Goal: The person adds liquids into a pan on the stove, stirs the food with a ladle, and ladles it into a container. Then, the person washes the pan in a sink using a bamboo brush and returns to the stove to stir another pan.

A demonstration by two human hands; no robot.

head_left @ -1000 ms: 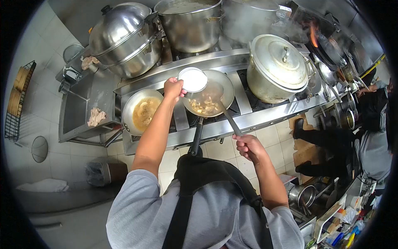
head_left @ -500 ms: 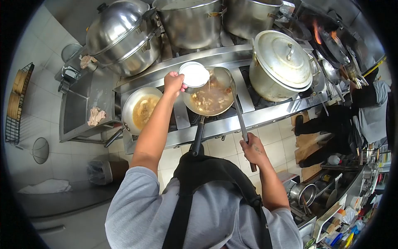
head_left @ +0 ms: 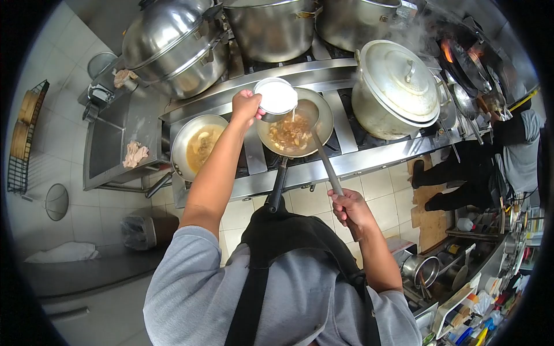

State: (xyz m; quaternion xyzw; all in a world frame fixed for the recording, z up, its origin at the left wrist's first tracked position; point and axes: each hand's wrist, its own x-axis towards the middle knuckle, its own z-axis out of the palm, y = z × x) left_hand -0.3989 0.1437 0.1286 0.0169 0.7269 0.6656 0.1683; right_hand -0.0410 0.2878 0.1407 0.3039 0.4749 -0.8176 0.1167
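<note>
Head camera gives me a clear look: compared with one second before, a thin white stream [head_left: 294, 114] falls now from the edge of the small bowl [head_left: 273, 117]. The left hand [head_left: 247, 108] is closed on this bowl, at its side, and holds it tilted above the pan [head_left: 326, 115]. So the white liquid [head_left: 276, 95] is already joining the brown food [head_left: 290, 135] (what liquid exactly, I cannot tell). The right hand [head_left: 350, 210] has its fingers wrapped around the handle of the ladle [head_left: 327, 163], whose round end is inside the same pan; to me, this suits mixing during the pouring. Nobody grips the pan handle [head_left: 278, 185]. On the stove, the second pan [head_left: 182, 144] stands at the left with food in brown liquid, and the big lidded pot [head_left: 384, 86] stands at the right.
</note>
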